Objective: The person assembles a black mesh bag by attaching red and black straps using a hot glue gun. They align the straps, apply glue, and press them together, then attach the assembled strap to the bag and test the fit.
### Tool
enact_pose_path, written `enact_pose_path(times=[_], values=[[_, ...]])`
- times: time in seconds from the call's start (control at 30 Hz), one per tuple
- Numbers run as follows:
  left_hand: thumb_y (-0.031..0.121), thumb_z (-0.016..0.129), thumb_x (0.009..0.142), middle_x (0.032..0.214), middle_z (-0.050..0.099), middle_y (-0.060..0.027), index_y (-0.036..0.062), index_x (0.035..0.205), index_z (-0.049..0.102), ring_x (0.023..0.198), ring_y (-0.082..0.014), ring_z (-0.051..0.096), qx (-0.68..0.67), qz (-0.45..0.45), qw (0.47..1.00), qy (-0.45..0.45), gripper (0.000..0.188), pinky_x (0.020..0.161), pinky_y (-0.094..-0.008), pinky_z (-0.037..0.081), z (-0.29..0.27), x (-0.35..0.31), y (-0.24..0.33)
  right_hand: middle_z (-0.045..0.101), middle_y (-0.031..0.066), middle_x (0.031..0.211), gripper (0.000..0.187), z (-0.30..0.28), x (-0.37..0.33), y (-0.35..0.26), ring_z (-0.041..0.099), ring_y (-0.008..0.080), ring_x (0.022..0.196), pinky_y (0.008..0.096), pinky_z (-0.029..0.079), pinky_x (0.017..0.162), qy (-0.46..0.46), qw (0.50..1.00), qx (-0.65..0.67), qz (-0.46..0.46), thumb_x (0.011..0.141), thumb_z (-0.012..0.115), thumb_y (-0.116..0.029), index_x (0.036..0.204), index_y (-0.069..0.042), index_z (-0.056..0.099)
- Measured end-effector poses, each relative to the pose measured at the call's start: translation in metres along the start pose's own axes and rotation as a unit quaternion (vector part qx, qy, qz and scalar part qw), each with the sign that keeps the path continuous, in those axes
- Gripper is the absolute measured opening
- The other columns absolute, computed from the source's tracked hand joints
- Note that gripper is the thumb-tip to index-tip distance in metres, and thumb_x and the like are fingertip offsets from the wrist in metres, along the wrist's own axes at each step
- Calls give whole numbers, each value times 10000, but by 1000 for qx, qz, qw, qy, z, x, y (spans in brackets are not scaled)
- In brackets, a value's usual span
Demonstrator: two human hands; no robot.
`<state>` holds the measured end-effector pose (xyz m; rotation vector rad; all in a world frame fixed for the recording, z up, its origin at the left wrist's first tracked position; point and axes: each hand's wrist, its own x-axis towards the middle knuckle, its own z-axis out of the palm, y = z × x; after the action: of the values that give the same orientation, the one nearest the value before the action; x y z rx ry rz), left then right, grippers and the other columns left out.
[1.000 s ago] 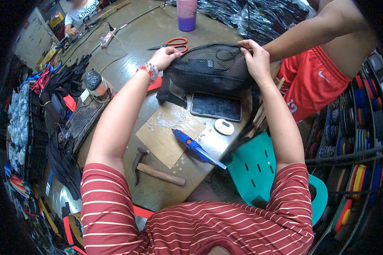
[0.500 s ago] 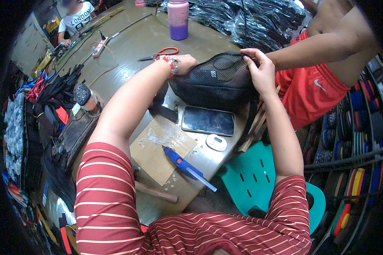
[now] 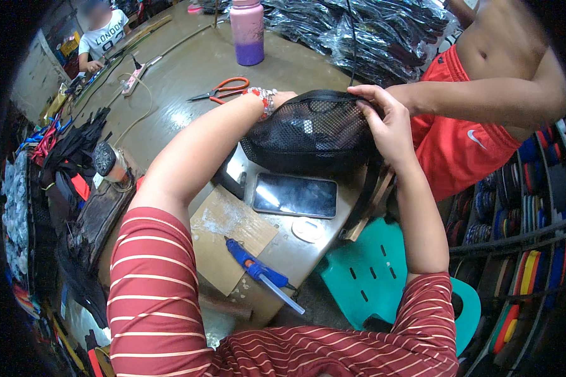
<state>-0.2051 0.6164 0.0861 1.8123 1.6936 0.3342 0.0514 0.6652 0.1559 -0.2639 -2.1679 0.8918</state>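
A black mesh bag (image 3: 324,129) rests on the metal tabletop in front of me, its curved top edge upward. My right hand (image 3: 390,122) pinches that edge at its upper right corner between thumb and fingers. At the bag's upper left is my left hand (image 3: 283,98), with a beaded bracelet at the wrist; its fingers are hidden behind the bag. Another person's forearm (image 3: 471,100) comes in from the right, its hand hidden behind my right hand. Orange-handled scissors (image 3: 223,89) lie left of the bag, and a phone (image 3: 295,195) lies just on my side of it.
Nearer me are a small white oval device (image 3: 308,230), a cardboard piece (image 3: 229,232) and a blue glue gun (image 3: 258,267). A pink-purple bottle (image 3: 248,38) stands farther back, before plastic-wrapped black goods (image 3: 352,38). A green chair (image 3: 371,270) sits off the table's right edge.
My left hand has shifted slightly right along the bag and shows less. The bag's mesh side faces me more. The tabletop things sit lower and farther left in the picture.
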Motion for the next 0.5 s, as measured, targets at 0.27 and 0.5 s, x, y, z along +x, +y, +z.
enact_pose_path(times=[0.27, 0.5], values=[[188, 596, 816, 889, 672, -104, 11, 1021, 628, 792, -197, 631, -172, -79, 981, -37, 272, 764, -335, 491, 7, 6, 0, 628, 55, 998, 225, -6, -1, -3, 572, 107, 932, 237, 435, 841, -37, 999, 27, 25, 854, 512, 44, 1056, 28, 609], [194, 595, 825, 896, 669, -95, 12, 1030, 622, 792, -181, 626, -231, -103, 967, -38, 276, 758, -326, 493, 7, 21, -1, 670, 65, 930, 214, -5, -5, -14, 601, 107, 846, 239, 468, 778, -13, 994, 101, 49, 820, 552, 33, 1015, 9, 637]])
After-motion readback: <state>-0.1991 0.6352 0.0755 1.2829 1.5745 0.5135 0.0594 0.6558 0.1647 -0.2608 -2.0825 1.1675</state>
